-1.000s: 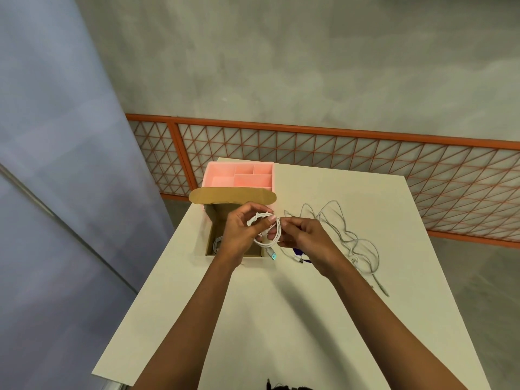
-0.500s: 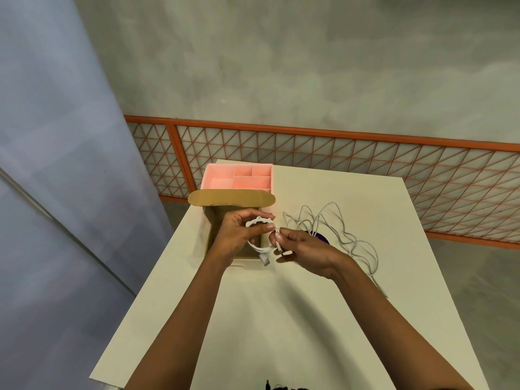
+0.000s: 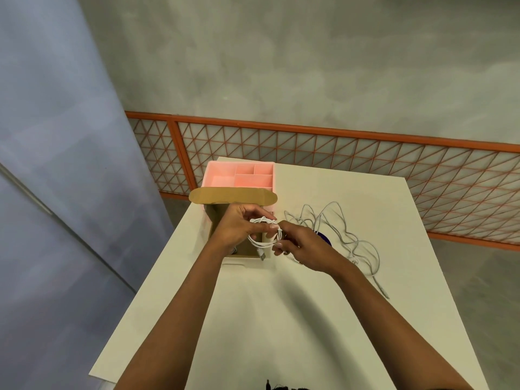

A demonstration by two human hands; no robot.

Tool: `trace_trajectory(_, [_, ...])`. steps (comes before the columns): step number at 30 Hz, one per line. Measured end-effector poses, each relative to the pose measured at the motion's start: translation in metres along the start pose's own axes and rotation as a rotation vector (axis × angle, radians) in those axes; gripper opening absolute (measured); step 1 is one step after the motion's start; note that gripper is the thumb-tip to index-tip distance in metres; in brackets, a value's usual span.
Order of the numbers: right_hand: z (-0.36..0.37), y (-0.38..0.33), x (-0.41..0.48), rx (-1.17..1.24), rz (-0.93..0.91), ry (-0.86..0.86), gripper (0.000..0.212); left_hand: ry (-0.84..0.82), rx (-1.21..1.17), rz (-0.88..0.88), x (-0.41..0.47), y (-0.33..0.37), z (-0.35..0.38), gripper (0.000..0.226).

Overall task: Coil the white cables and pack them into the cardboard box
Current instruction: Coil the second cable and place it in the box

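hardly shifted since a moment ago: coiled cable (image 3: 264, 235) held over near right corner of cardboard box (image 3: 215, 220), gripped by left hand (image 3: 236, 226) and pinched by right hand (image 3: 306, 249), plug dangling. loose cables (image 3: 349, 240) on counter (image 3: 281, 333) to right; pink tray (image 3: 239, 178) behind box.

Cream desk (image 3: 281, 319) runs from centre to 6 o'clock, w/ soft shadows on top; light is even & diffuse. Behind it, 9 to 3 o'clock, is an orange-framed railing (image 3: 337, 133) w/ diagonal lattice over pale panels. At 12 o'clock, a mottled grey concrete surface (image 3: 281, 52); wall or floor, can't tell. Blue-grey panel (image 3: 50, 136) at 9 o'clock w/ a slanted metal strip (image 3: 56, 220). Grey floor (image 3: 492, 305) at 4 o'clock.
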State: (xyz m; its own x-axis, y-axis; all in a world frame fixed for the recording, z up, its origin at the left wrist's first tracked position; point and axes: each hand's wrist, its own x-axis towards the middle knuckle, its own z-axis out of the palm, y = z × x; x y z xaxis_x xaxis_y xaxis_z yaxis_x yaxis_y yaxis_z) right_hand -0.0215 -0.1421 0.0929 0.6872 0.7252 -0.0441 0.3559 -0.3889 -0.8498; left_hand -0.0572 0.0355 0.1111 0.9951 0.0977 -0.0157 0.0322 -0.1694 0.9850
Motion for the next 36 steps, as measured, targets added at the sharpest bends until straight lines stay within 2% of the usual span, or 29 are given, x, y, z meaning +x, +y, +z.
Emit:
trace_trajectory(4, [0.012,0.011,0.006,-0.184,-0.076,0.214,0.022,0.047,-0.068,-0.045,0.0,-0.007,0.004,0.017])
trace_trajectory(7, [0.019,0.016,0.009,-0.237,-0.101,0.284,0.02,0.067,-0.092,-0.074,-0.001,-0.012,0.005,0.015])
trace_trajectory(13, [0.018,0.017,0.014,0.257,0.144,0.155,0.007,0.16,-0.113,-0.109,-0.009,-0.03,0.006,0.019])
trace_trajectory(17, [0.023,0.017,0.016,0.465,0.267,0.208,0.006,0.181,-0.154,-0.168,-0.013,-0.041,0.005,0.037])
trace_trajectory(19, [0.025,0.018,0.02,0.542,0.327,0.256,0.015,0.21,-0.143,-0.186,-0.017,-0.047,0.004,0.034])
trace_trajectory(25, [0.035,0.021,0.027,0.616,0.377,0.282,0.021,0.285,-0.193,-0.135,-0.021,-0.064,0.001,0.008])
trace_trajectory(29, [0.045,0.028,0.035,0.636,0.364,0.375,0.016,0.306,-0.203,-0.166,-0.023,-0.078,0.0,0.007])
trace_trajectory(32, [0.055,0.035,0.042,0.646,0.396,0.369,0.016,0.326,-0.238,-0.227,-0.025,-0.091,-0.003,0.007])
trace_trajectory(36, [0.072,0.047,0.054,0.663,0.492,0.367,0.023,0.362,-0.236,-0.292,-0.027,-0.11,-0.019,0.022])
